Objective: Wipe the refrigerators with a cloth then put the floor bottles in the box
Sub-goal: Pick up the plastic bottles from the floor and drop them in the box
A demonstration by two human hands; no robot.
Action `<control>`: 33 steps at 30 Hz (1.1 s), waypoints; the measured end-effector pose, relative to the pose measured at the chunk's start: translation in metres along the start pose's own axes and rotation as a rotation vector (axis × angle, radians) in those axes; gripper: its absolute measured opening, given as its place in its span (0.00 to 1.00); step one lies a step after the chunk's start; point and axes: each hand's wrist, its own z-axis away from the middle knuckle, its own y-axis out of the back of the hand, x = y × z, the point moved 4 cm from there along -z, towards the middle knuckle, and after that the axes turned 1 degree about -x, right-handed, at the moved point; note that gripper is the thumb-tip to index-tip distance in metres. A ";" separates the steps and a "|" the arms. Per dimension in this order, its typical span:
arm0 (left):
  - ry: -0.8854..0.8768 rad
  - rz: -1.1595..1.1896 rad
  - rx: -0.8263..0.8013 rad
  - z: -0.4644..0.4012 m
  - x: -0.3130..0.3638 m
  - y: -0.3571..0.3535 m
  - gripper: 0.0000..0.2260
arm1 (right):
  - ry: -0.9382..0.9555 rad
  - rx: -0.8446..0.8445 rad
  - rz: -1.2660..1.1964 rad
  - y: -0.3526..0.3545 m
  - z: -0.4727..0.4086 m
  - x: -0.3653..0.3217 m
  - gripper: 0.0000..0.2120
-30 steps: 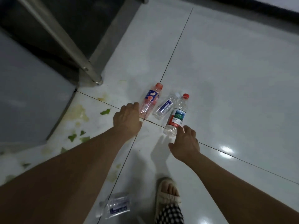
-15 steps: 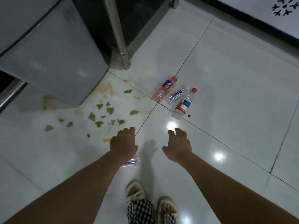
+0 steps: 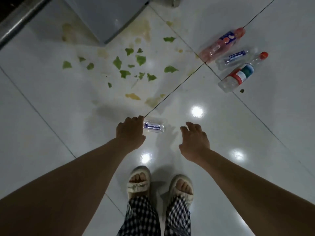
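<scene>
left hand lowered, right hand spread

Four plastic bottles lie on the floor: three grouped right of the refrigerator, one nearer the feet.

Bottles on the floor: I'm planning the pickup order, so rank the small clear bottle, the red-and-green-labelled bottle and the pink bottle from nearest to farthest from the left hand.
1. Small clear bottle, beside the left hand.
2. Red-and-green-labelled bottle, far right.
3. Pink bottle, upper right.

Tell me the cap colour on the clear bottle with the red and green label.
Red cap, clearest in the head view.
</scene>
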 end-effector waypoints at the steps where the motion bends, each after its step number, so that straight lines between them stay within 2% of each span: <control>1: -0.010 -0.019 -0.003 -0.007 -0.001 -0.014 0.26 | 0.004 -0.001 0.016 -0.010 -0.009 0.000 0.30; 13: -0.109 -0.121 0.138 -0.109 -0.007 -0.128 0.31 | -0.035 0.109 0.005 -0.093 -0.098 0.015 0.31; 20: -0.159 -0.187 0.236 -0.127 -0.006 -0.145 0.25 | -0.065 0.153 -0.032 -0.108 -0.111 0.027 0.31; 26: -0.150 -0.151 0.190 -0.109 0.002 -0.102 0.25 | -0.130 0.133 -0.086 -0.077 -0.079 0.035 0.30; 33: -0.142 -0.088 0.233 -0.070 0.019 0.038 0.26 | -0.208 0.202 -0.202 0.034 -0.016 0.037 0.27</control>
